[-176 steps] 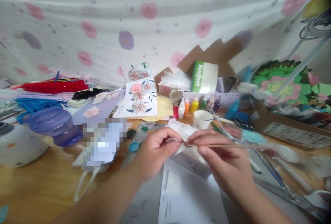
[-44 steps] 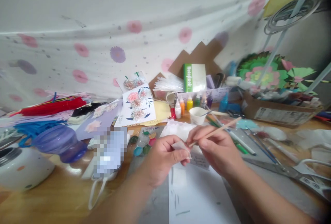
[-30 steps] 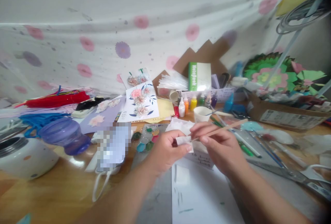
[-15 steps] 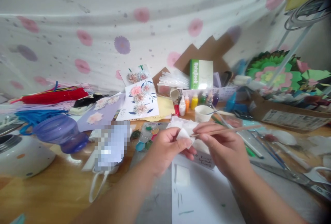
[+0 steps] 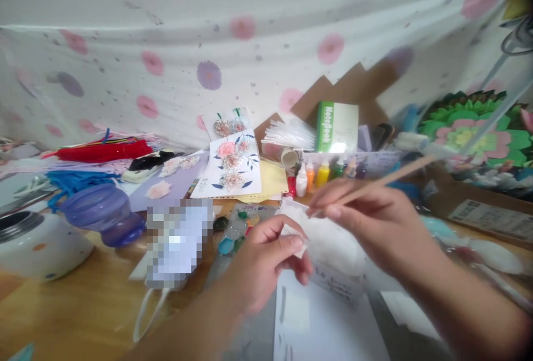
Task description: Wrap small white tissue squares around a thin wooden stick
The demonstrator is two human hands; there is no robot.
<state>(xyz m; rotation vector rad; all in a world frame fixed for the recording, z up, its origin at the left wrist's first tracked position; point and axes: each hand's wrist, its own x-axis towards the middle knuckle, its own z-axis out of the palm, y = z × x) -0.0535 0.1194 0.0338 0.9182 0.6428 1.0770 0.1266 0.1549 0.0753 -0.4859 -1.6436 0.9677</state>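
Observation:
My left hand [image 5: 270, 255] is closed on a folded piece of white tissue [image 5: 293, 239], pinched between thumb and fingers. My right hand [image 5: 370, 222] grips a thin wooden-handled paintbrush [image 5: 387, 178], its fine tip pointing left and its handle slanting up to the right. That tip is just above the tissue, apart from it. Below the hands lie a white wad of tissue [image 5: 337, 239] and a white sheet of paper [image 5: 328, 327] with a few dark strokes. Left of the tissue, a palette [image 5: 235, 227] carries several dabs of paint.
Small paint bottles [image 5: 322, 174] stand behind my hands, before a green-and-white notebook [image 5: 338, 128]. Floral cards [image 5: 235, 166] lean at the back. To the left are a purple vase [image 5: 100, 211] and a spotted white jar [image 5: 45, 247]. A cardboard box [image 5: 478, 214] sits at right.
The paintbrush tip has come out of the tissue. My right hand has moved right and up, tilting the handle steeper; my left hand has dropped slightly. The view has shifted, and the white cup is now hidden.

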